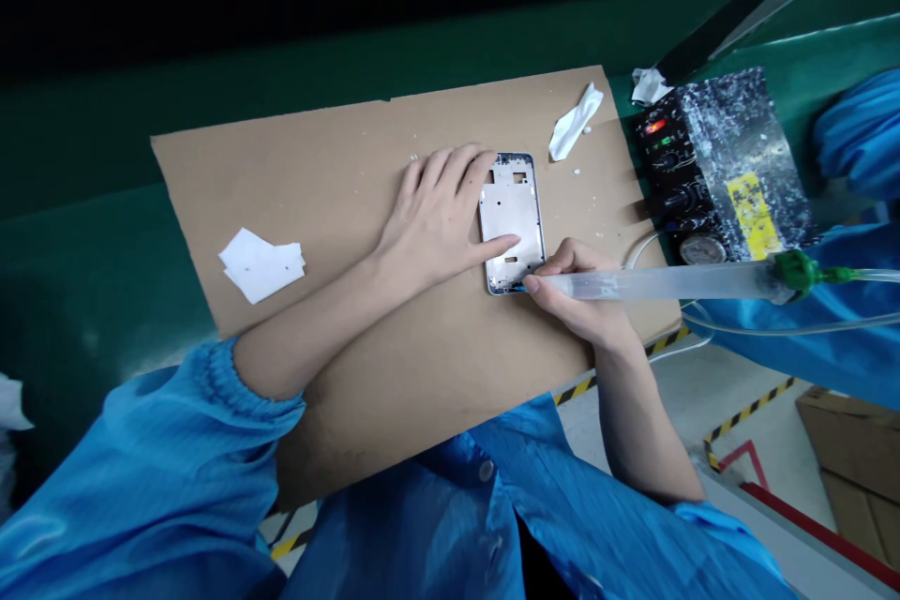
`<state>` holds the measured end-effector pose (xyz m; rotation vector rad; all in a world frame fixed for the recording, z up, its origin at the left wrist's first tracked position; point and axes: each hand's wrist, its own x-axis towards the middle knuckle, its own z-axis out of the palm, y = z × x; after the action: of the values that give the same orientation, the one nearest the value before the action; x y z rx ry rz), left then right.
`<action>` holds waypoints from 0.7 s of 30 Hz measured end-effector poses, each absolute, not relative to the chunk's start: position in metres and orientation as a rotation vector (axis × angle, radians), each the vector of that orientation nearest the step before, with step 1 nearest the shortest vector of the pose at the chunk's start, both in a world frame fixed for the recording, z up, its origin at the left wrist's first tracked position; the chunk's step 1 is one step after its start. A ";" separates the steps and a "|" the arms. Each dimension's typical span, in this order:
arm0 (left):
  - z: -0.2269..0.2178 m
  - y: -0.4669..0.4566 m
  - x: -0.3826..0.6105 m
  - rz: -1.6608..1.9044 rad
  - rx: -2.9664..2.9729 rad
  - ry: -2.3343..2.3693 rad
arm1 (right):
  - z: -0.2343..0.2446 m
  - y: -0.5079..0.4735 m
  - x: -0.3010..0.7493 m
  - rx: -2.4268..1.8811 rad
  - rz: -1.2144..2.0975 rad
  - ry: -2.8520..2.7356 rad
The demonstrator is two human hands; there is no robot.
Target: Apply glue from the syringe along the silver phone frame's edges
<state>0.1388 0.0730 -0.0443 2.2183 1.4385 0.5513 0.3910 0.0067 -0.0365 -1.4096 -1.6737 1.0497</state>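
- Silver metal phone midframe [512, 223] lying flat on a cardboard sheet [281, 197], roughly mid-sheet, long side pointing away from the person.
- Left hand [437, 217]: grip's wide open, palm down, pinning the frame, with the index finger [498, 249] laid across it.
- Right hand [577, 292]: grip's closed round a clear dispensing syringe [653, 283]. Its blue tip [524, 287] sits at the frame's lower edge, can't tell if it's touching.
- Green fitting [794, 270] and a hose run off the syringe's back end to the right.
- Nearby: 2 white wipes [575, 122] [648, 86], folded white paper [260, 264], and a black control box [717, 164] with red and green lights, on a green desk [84, 244].
- My guess: this is the dispensing step, so next it needs a slow, steady pass along the edge with the frame held still.
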 end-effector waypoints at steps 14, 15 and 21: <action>-0.044 0.072 0.139 0.540 2.241 1.440 | -0.039 0.005 0.394 -1.408 1.054 -1.674; -0.044 0.072 0.139 0.538 2.241 1.440 | -0.040 0.005 0.394 -1.406 1.059 -1.674; -0.042 0.072 0.139 0.529 2.246 1.437 | -0.040 0.005 0.394 -1.409 1.069 -1.689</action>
<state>0.1386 0.0722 -0.0425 2.2463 1.4370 0.5287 0.3943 0.0051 -0.0396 -1.4090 -1.6887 1.0691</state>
